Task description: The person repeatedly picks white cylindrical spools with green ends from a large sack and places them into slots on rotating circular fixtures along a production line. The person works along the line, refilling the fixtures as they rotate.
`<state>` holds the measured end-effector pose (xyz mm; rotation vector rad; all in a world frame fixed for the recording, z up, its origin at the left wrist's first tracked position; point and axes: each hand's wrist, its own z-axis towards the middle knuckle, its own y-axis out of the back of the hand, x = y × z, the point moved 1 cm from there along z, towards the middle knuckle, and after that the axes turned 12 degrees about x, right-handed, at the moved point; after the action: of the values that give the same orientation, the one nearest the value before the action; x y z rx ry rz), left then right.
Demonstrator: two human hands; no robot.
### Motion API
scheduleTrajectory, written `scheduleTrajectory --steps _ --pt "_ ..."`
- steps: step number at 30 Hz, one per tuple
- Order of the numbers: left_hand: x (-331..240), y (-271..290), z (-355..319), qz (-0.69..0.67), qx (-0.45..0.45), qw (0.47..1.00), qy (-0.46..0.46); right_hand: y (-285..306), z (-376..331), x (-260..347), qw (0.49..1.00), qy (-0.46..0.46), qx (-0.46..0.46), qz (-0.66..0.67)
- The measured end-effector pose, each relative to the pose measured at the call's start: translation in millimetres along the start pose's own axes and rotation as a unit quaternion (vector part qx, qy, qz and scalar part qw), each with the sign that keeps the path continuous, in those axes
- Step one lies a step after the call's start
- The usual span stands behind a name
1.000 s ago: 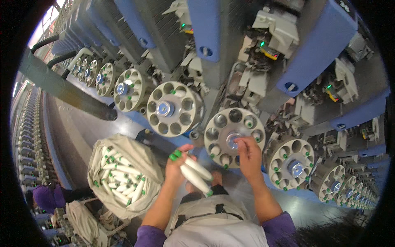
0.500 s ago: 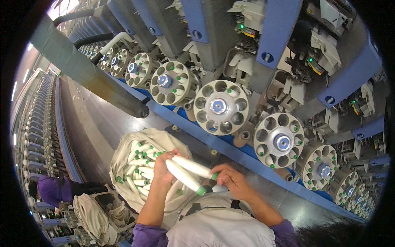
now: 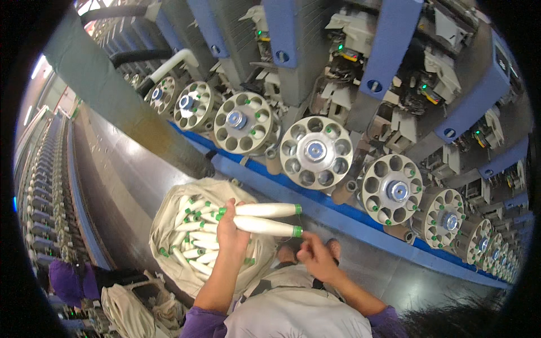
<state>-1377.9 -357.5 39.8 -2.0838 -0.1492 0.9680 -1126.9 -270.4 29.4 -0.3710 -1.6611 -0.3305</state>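
Observation:
My left hand [image 3: 230,230] is closed around two spindle-shaped yarn bobbins, white yarn on green tubes. Side by side, the upper bobbin [image 3: 267,210] and the lower bobbin [image 3: 265,225] point right, nearly level. Just beyond the lower one's green end is my right hand [image 3: 320,259], thumb and forefinger drawn together; whatever sits between the fingertips is too small to make out. Under my left hand and to its left stands a cream cloth sack [image 3: 163,211], filled with more bobbins [image 3: 197,236] of the same kind.
A winding machine's row of round magazines [image 3: 315,151] runs diagonally ahead, some pockets holding bobbins, above a blue rail [image 3: 265,181]. A thick grey-green post [image 3: 135,118] slants in at left. Behind the sack, a person in purple [image 3: 73,281] bends by a cloth-lined cart [image 3: 127,304].
Both bobbins have swung from slanting down-right to nearly level. My right hand has come off the upper bobbin's green end and sits lower, near the other's tip. The view has shifted slightly.

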Motion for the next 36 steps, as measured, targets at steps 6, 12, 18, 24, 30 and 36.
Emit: scheduleTrajectory --steps 6,12,18,24,30,36 --pt "39.9 -30.9 -10.9 -0.007 -0.005 1.000 -0.026 -3.2 23.9 -1.5 0.973 -0.062 -0.075 0.210" --pt "46.1 -43.7 -3.8 0.002 -0.009 1.000 0.000 27.6 0.9 3.0 0.968 0.066 -0.087 0.224" --pt "37.4 -47.2 10.7 0.009 -0.003 0.998 0.060 127.2 -71.7 8.9 0.989 0.061 -0.004 0.138" --pt "68.2 -63.0 10.5 -0.040 0.036 0.996 0.075 180.4 -83.6 35.1 0.928 0.132 -0.342 -0.059" --pt "114.9 -92.0 -1.9 -0.035 -0.051 0.994 0.088 134.9 -34.3 21.1 0.807 0.292 -0.229 -0.460" --pt "124.5 -101.0 -15.4 -0.080 -0.117 0.983 0.117 141.1 -32.0 -2.6 0.766 0.339 -0.259 -0.481"
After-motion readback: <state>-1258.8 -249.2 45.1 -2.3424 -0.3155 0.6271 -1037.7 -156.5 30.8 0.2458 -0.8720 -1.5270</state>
